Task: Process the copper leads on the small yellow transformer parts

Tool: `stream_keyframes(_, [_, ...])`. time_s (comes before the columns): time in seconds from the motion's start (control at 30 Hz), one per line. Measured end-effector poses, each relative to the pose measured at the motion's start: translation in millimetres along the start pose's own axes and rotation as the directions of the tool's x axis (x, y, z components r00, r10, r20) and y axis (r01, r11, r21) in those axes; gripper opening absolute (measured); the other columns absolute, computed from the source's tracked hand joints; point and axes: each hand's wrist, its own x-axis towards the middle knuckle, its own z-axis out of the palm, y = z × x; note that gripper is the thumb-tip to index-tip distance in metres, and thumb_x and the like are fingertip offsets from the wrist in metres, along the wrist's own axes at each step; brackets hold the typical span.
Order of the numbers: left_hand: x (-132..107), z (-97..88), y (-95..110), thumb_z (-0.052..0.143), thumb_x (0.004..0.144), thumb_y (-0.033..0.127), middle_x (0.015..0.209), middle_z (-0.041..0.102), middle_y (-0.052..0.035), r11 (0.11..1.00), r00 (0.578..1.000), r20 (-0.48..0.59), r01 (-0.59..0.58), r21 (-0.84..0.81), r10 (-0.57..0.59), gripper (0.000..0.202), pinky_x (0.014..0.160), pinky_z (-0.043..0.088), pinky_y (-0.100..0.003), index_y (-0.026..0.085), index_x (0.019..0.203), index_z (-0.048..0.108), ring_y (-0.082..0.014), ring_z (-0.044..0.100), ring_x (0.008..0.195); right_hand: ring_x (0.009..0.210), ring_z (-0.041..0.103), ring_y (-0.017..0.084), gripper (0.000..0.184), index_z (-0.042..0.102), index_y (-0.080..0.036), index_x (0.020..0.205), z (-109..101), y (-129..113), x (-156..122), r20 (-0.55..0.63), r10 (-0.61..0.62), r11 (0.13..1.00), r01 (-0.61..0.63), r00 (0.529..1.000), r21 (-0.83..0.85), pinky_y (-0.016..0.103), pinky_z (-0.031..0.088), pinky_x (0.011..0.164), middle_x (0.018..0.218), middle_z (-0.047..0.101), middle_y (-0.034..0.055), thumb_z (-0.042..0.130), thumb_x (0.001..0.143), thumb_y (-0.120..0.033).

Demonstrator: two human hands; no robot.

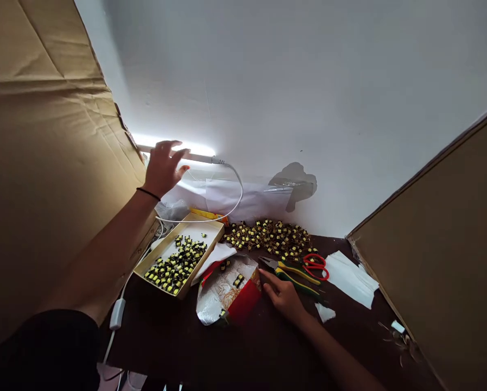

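Note:
My left hand [164, 168] is raised in front of the lit tube lamp [198, 157] on the wall, its fingers spread. Whether the fingertips touch the lamp, I cannot tell. Low on the desk, my right hand [284, 296] has its thumb and index finger at the right edge of a red foil-lined packet [245, 300], seemingly pinching it. On the packet's silver inside lie thin copper-coloured wires [227, 293] and a few small yellow-and-black parts [238, 281]. Pliers with yellow and green handles [298, 274] lie just beyond my right hand.
A shallow box [219, 231] of similar parts stands left of the packet. Behind is a heap of wired parts [271, 239]. Red-handled scissors [316, 266] and white paper [351, 279] lie right. Cardboard walls [442, 239] flank the desk; a white cable [240, 184] loops from the lamp.

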Motion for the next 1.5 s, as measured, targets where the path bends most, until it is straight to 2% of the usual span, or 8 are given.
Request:
stream_keyframes(0.23, [17.1,8.6,-14.3,0.052,0.089,0.03,0.108,0.066,-0.0069,0.996,0.992,0.122,-0.018,-0.09,0.028,0.019,0.097,0.041,-0.044,0.028,0.103,0.065,-0.0259,0.055,0.111,0.063,0.067,0.018,0.038,0.065,-0.019,0.121,0.3,0.2,0.9,0.019,-0.015,1.0,0.016,1.0,-0.01,0.028,0.053,0.065,0.1,0.076,0.0064,0.045,0.089,-0.026])
stream_keyframes(0.37, [29.7,0.7,-16.1,0.049,0.093,0.033,0.11,0.064,-0.0088,0.993,0.986,0.165,0.003,-0.117,0.016,0.026,0.097,0.043,-0.038,0.02,0.11,0.065,-0.0206,0.054,0.108,0.062,0.067,0.017,0.036,0.066,-0.02,0.119,-0.9,-0.9,0.4,0.034,-0.013,0.999,0.014,0.999,-0.029,0.027,0.053,0.064,0.096,0.076,0.0056,0.046,0.089,-0.027])
stream_keyframes(0.47, [42.0,-5.9,-15.1,0.048,0.095,0.035,0.116,0.061,-0.0134,0.99,0.991,0.13,0.042,-0.136,-0.024,0.035,0.103,0.039,-0.038,0.01,0.115,0.062,-0.0201,0.048,0.114,0.06,0.065,0.016,0.036,0.065,-0.021,0.119,-2.2,-2.0,-0.5,0.051,-0.007,0.999,0.009,0.999,-0.041,0.027,0.052,0.063,0.098,0.076,0.0049,0.045,0.089,-0.027])
stream_keyframes(0.7, [61.2,-11.8,-2.0,0.049,0.096,0.032,0.12,0.059,-0.0116,0.975,0.986,0.168,0.054,-0.215,-0.018,0.042,0.105,0.036,-0.039,0.002,0.125,0.055,-0.0179,0.047,0.117,0.07,0.069,0.018,0.035,0.066,-0.019,0.117,-3.7,-2.4,-1.6,0.072,0.002,1.0,0.0,0.997,-0.031,0.029,0.053,0.071,0.106,0.074,0.006,0.046,0.089,-0.026])
stream_keyframes(0.9, [70.1,-13.6,12.3,0.046,0.098,0.03,0.119,0.061,-0.011,0.983,0.959,0.27,-0.041,-0.177,0.088,0.038,0.102,0.037,-0.032,0.006,0.126,0.058,-0.0154,0.049,0.114,0.084,0.072,0.02,0.031,0.067,-0.021,0.112,-2.4,-2.7,-1.6,0.065,-0.019,1.0,0.019,0.998,0.0,0.03,0.054,0.078,0.108,0.074,0.0048,0.046,0.09,-0.024])
stream_keyframes(1.1, [67.0,-17.3,5.9,0.045,0.098,0.033,0.118,0.063,-0.0108,0.989,0.96,0.265,-0.051,-0.142,0.088,0.037,0.097,0.04,-0.029,0.012,0.125,0.06,-0.0131,0.052,0.105,0.089,0.072,0.021,0.029,0.069,-0.022,0.108,-0.8,-3.0,-1.2,0.061,-0.035,0.999,0.034,0.998,0.015,0.031,0.055,0.08,0.104,0.075,0.004,0.045,0.091,-0.025])
stream_keyframes(1.27, [58.7,-12.4,7.5,0.042,0.099,0.037,0.123,0.061,-0.009,0.982,0.976,0.213,0.005,-0.19,0.036,0.041,0.101,0.036,-0.026,0.011,0.125,0.059,-0.0114,0.048,0.113,0.093,0.071,0.021,0.028,0.069,-0.023,0.106,-1.9,-1.4,-2.2,0.063,-0.026,1.0,0.026,0.998,0.006,0.032,0.055,0.082,0.105,0.074,0.0046,0.047,0.09,-0.024])
stream_keyframes(1.5, [46.2,3.2,6.5,0.039,0.099,0.041,0.128,0.057,-0.0085,0.98,0.976,0.208,-0.022,-0.198,0.064,0.045,0.104,0.031,-0.028,0.01,0.124,0.059,-0.0133,0.038,0.122,0.094,0.071,0.021,0.027,0.069,-0.022,0.106,-3.8,-2.2,-3.0,0.068,-0.02,1.0,0.021,0.997,-0.016,0.031,0.054,0.083,0.105,0.075,0.0042,0.047,0.09,-0.022])
